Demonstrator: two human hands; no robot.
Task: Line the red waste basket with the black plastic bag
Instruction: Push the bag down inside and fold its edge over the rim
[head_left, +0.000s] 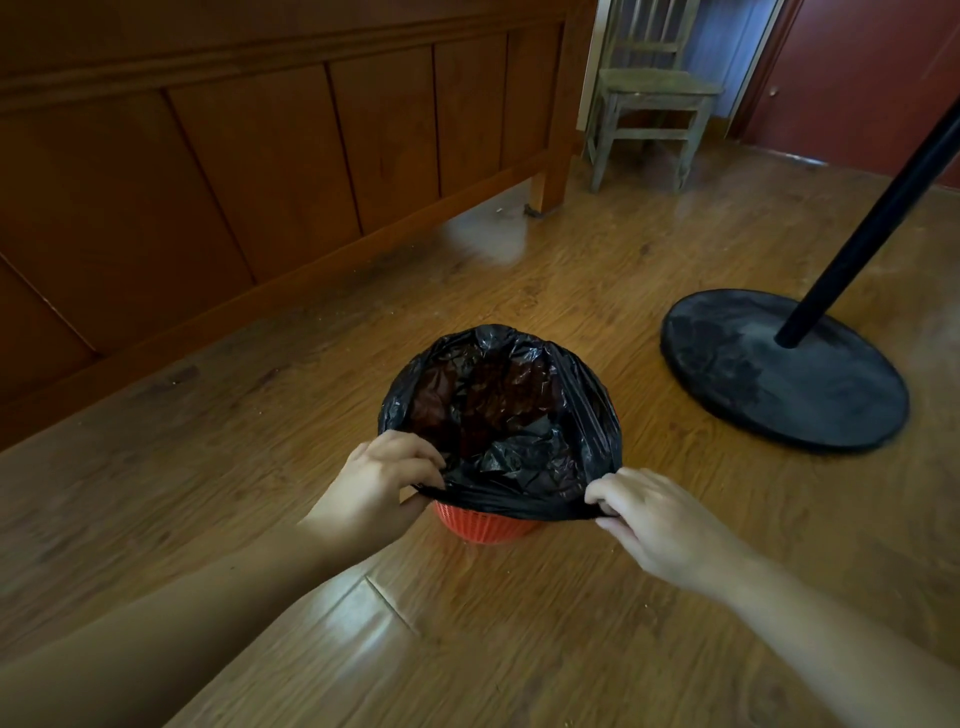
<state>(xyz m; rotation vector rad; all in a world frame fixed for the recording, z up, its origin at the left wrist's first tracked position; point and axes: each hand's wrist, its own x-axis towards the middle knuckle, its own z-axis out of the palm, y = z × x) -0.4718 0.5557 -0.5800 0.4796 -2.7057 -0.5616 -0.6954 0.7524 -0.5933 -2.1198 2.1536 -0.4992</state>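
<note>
— Hands? Left hand (387, 475) and right hand (641, 512) each pinch the bag (509, 415) hem at the near rim, lower centre.

— Room around?

— Bare floor (519, 623) in front; fan base (784, 369) to the right, bed frame (208, 182) upper left.

— Basket (485, 527)?

— Bag fills it, folded over the rim; red shows only below.

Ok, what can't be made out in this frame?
- Head view: most of the red basket is hidden under the black bag.
- Fan stand: its pole is cut off by the right edge.
- Fingers of the right hand: tips buried in bag folds.
</note>
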